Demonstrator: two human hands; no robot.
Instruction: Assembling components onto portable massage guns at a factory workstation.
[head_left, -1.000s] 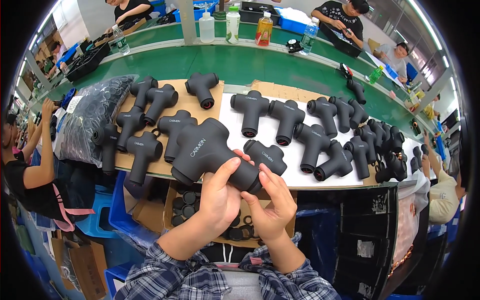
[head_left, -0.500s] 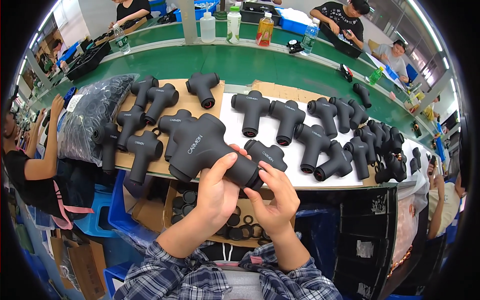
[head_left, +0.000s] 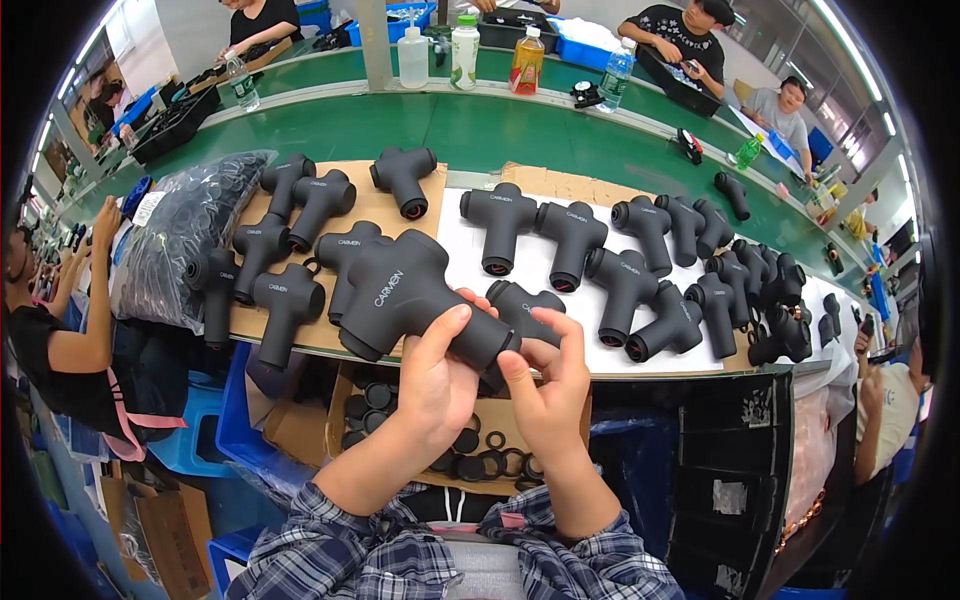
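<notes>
Since 0.5 s ago the massage gun has barely shifted; right hand moved in a bit at its end. Cardboard box below the counter holds black rings & round caps. Clear plastic bag at left is full of dark parts, prob. more caps. Left hand wrapped round the gun's handle, fingers closed on it. Right hand's grip: fingertips pinched at the handle's end, touching it. Gun held above the counter's near edge, in front of rows of other massage guns.
</notes>
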